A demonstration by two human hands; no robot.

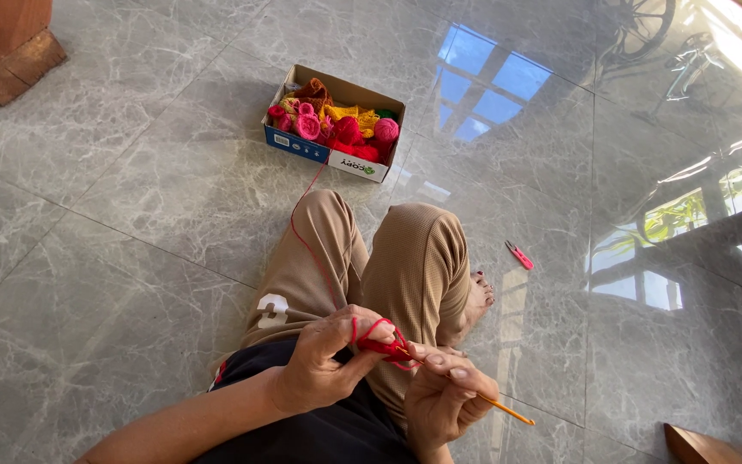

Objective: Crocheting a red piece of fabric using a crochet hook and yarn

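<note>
On the grey marble floor (pixel 130 215) a person sits with bent knees in tan trousers (pixel 414 258), both hands low in the head view, just above the lap. Left hand (pixel 319 365) has its fingers curled narrow, thumb and forefinger pinching a small red crochet piece (pixel 381 346), with a loop of red yarn (pixel 307 245) running over the forefinger. Right hand (pixel 444 395) sits just beside it, fingers closed around an orange crochet hook (pixel 500 408); the hook's front end lies against the red piece, and its back end sticks out to the lower right. From the hands the yarn runs up across the left trouser leg and over the floor to a cardboard box (pixel 319 153), which stands well apart, beyond the knees. Inside the box lie balls and scraps of pink, red, yellow and brown wool (pixel 341 127). Pink snips (pixel 519 254) lie on the floor to the right of the knees, near a bare foot (pixel 478 296). Brown wooden furniture (pixel 2 43) stands at the upper left corner.
</note>
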